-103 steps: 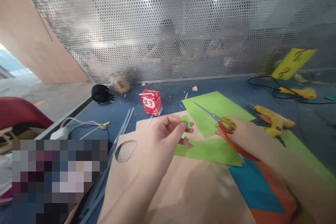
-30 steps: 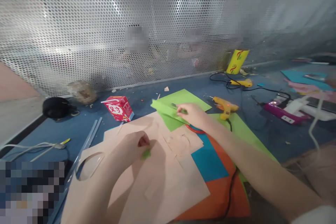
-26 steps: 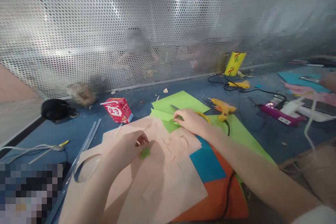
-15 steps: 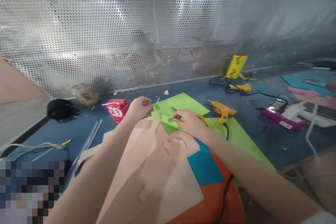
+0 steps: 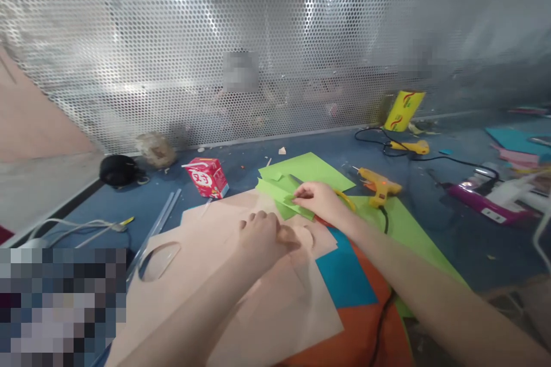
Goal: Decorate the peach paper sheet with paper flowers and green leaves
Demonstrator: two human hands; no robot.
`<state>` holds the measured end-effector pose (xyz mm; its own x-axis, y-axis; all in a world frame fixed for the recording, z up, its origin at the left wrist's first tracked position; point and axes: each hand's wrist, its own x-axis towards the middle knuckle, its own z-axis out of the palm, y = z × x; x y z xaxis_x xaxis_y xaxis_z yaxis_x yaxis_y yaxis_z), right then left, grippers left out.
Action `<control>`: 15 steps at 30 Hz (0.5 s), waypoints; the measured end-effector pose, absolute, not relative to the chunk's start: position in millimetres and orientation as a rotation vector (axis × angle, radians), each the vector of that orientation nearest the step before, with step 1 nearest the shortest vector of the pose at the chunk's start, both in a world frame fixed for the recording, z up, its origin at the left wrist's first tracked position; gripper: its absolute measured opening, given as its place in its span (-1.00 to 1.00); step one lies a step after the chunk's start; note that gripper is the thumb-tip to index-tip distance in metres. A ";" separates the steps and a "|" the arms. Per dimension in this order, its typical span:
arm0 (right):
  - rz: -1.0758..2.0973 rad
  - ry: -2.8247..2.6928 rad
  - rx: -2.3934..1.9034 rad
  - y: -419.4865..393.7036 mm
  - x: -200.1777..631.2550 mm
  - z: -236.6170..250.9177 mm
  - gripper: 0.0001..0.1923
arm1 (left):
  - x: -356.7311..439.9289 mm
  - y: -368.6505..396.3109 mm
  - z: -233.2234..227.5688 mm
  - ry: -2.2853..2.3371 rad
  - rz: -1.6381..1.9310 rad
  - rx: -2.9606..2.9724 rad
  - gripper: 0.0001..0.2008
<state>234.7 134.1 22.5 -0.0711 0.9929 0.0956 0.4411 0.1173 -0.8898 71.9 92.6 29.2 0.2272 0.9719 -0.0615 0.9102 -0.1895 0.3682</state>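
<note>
Perforated metal screening (image 5: 275, 57) backs a blue table (image 5: 430, 235) strewn with craft paper. Largest is the beige sheet (image 5: 206, 275), which already has an oval hole cut out near its left edge; orange, blue and green sheets lie beside it. Judging from this, some cutting is done and the green paper (image 5: 310, 166) is in work. The left hand (image 5: 262, 238) rests curled on the beige sheet, fingers together, holding nothing visible. The right hand (image 5: 321, 200) pinches a green strip (image 5: 279, 192), scissors lying partly under it.
</note>
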 end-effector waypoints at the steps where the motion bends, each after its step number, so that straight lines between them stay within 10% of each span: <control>1: 0.920 -1.606 -1.415 133.3 234.4 23.4 -0.91 | 71.8 93.5 27.3 1.734 0.287 2.152 -0.73; 15: 1.361 -1.145 -1.127 111.0 211.2 28.9 -0.73 | 51.0 91.2 38.1 1.226 0.880 1.605 -0.80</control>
